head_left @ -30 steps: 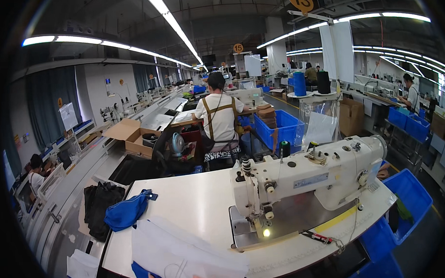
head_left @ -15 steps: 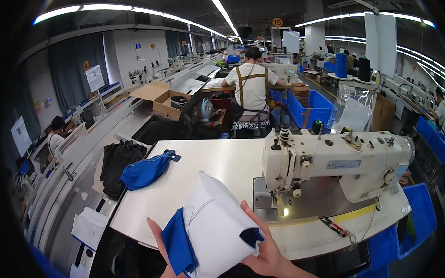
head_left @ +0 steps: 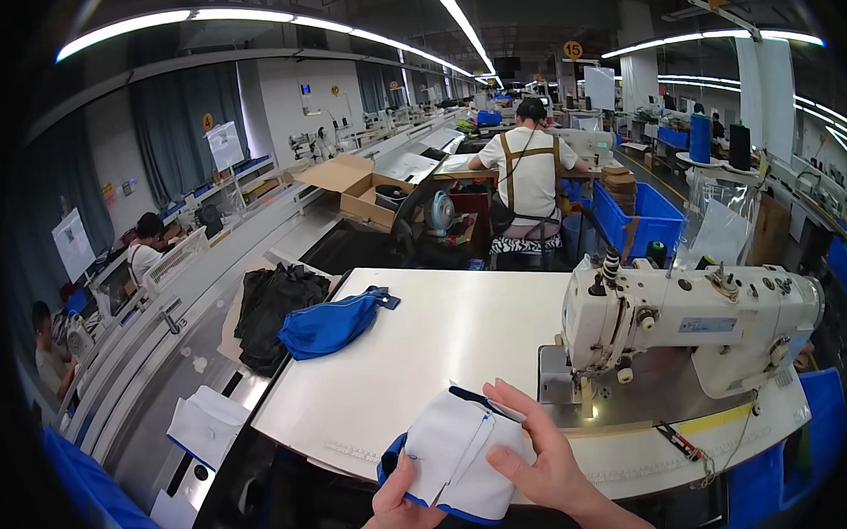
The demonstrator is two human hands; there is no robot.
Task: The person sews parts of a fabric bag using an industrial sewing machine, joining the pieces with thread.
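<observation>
A white fabric pouch (head_left: 462, 440) with blue edging is between my hands, over the front edge of the white sewing table (head_left: 444, 329). My left hand (head_left: 401, 510) grips its lower left side, thumb on top. My right hand (head_left: 549, 461) closes on its right side, thumb pressed on the white face. A pen-like line and a slit show on that face; the pouch's underside is hidden. To the right stands a white sewing machine (head_left: 715, 321) with its lamp lit. A blue fabric pouch (head_left: 330, 326) lies at the table's left edge.
Black cloth (head_left: 276, 312) is heaped left of the table. Red-handled thread snips (head_left: 680, 442) lie near the front right edge. White fabric pieces (head_left: 207, 423) rest at lower left. Blue bins (head_left: 646, 215) stand behind the machine. A person (head_left: 530, 172) sits ahead, facing away.
The white pouch has been turned over and folded smaller, so the loose blue flap no longer shows. Both hands have regripped it. The view has swung left.
</observation>
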